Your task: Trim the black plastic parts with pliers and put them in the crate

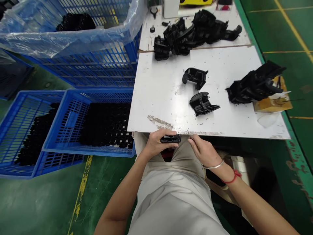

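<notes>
Black part [170, 139], just below frame centre near the desk [158, 88] edge, is clamped in the left hand's [156, 141] grip; whether the right hand's [205, 152] grip holds anything, I cannot tell.

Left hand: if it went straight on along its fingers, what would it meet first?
Probably the right hand, whose fingertips lie just past the black part that the left hand holds. The table's front edge runs close alongside; relative heights are unclear, so it might graze that.
</notes>
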Motion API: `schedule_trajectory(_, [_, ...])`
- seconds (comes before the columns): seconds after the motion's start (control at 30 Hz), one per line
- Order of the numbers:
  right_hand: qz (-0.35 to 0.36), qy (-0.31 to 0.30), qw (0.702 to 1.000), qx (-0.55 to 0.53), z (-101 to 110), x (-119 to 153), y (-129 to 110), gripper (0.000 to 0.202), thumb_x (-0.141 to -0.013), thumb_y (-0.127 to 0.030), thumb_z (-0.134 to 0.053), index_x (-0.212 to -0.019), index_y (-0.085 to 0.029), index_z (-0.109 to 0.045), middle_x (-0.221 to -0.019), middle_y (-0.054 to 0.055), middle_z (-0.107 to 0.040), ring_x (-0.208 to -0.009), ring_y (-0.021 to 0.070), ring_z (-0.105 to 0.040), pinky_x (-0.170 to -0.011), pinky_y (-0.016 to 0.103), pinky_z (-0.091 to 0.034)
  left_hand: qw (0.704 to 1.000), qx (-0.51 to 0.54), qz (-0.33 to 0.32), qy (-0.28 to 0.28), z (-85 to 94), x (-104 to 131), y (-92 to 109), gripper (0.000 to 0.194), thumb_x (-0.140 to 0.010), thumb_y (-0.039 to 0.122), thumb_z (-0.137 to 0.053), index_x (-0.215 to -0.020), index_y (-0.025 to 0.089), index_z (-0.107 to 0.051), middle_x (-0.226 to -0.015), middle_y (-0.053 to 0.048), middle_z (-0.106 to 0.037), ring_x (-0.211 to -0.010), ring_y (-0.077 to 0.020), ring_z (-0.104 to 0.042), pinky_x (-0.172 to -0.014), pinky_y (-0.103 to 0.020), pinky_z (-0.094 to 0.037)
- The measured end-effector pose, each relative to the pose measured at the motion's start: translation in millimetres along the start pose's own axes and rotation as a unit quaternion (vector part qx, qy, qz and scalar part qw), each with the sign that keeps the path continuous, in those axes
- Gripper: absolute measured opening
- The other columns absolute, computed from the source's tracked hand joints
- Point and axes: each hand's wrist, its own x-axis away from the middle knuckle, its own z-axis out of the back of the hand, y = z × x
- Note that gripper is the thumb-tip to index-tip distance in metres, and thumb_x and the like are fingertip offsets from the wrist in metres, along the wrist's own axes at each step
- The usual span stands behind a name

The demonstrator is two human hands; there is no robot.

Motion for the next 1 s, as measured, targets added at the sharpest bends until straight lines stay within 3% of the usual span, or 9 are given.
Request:
schedule_trajectory(0.2, [-0.08, -0.019, 0.985, -0.153, 2, 5, -12, 0.024, -0.096, -0.039, -0.036, -0.088, -0.021, -0.049, -0.064, -0.003, -0.051, -0.054, 0.0124, -0.049, -0.056, 0.024, -0.038, 0.999, -0.03, -0.028, 0.028, -4.9, 4, 1, 0.036, -0.068, 0.032, -0.079, -0.097, 0.015, -0.066, -0.092, -0.009, -0.073, -0.087, -0.0189, -0.07, -0.08, -0.031, -0.058])
schedule_trajectory(0.37, [-0.13, -0.014, 0.941, -0.312, -8, 5, -26, 0.029, -0.093, -0.045, -0.039, -0.101, -0.019, -0.051, -0.073, 0.0, -0.06, -0.07, 0.0142, -0.057, -0.069, 0.026, -0.045, 0.992, -0.091, -0.027, 0.081, -15.4, 18, 17, 0.033, -0.073, 0.034, -0.075, -0.099, 0.016, -0.065, -0.091, -0.008, -0.072, -0.085, -0.019, -0.07, -0.077, -0.031, -0.058])
schedule_trajectory(0.5, [-0.139, 0.024, 0.928, -0.345, -20, 2, -32, 0.031, -0.092, -0.049, -0.043, -0.097, -0.02, -0.052, -0.079, 0.0, -0.057, -0.072, 0.0136, -0.053, -0.067, 0.025, -0.044, 0.98, -0.16, -0.028, 0.116, -26.0, 31, 28, 0.026, -0.08, 0.023, -0.068, -0.105, 0.018, -0.061, -0.098, -0.007, -0.071, -0.092, -0.0195, -0.068, -0.082, -0.032, -0.058])
schedule_trajectory(0.63, [-0.145, 0.021, 0.914, -0.377, -23, -2, -37, 0.032, -0.09, -0.05, -0.047, -0.101, -0.02, -0.052, -0.094, 0.003, -0.06, -0.087, 0.0163, -0.056, -0.081, 0.027, -0.045, 0.965, -0.217, -0.039, 0.144, -32.4, 41, 31, 0.032, -0.084, 0.016, -0.059, -0.115, 0.022, -0.057, -0.105, -0.007, -0.069, -0.099, -0.0202, -0.067, -0.085, -0.032, -0.058])
schedule_trajectory(0.73, [-0.16, 0.01, 0.908, -0.387, -23, -6, -38, 0.037, -0.088, -0.051, -0.05, -0.107, -0.02, -0.053, -0.099, 0.005, -0.062, -0.092, 0.0189, -0.057, -0.084, 0.031, -0.045, 0.965, -0.23, -0.006, 0.123, -37.5, 52, 30, 0.045, -0.086, 0.016, -0.054, -0.13, 0.025, -0.048, -0.12, -0.008, -0.063, -0.112, -0.0223, -0.062, -0.092, -0.034, -0.056])
schedule_trajectory(0.87, [-0.165, 0.002, 0.912, -0.376, -19, -11, -35, 0.035, -0.087, -0.047, -0.051, -0.107, -0.018, -0.057, -0.103, 0.007, -0.063, -0.094, 0.0212, -0.057, -0.086, 0.034, -0.044, 0.977, -0.191, 0.055, 0.071, -48.2, 69, 29, 0.061, -0.089, 0.024, -0.052, -0.145, 0.027, -0.029, -0.143, -0.011, -0.046, -0.128, -0.0259, -0.049, -0.099, -0.037, -0.051])
schedule_trajectory(1.0, [-0.134, -0.04, 0.931, -0.336, -5, -14, -32, 0.027, -0.087, -0.039, -0.049, -0.102, -0.018, -0.058, -0.092, 0.004, -0.063, -0.086, 0.0191, -0.055, -0.081, 0.032, -0.044, 0.984, -0.082, 0.14, 0.07, -46.3, 78, 35, 0.051, -0.093, 0.034, -0.044, -0.143, 0.03, -0.035, -0.147, -0.007, -0.041, -0.133, -0.0259, -0.043, -0.105, -0.038, -0.046])
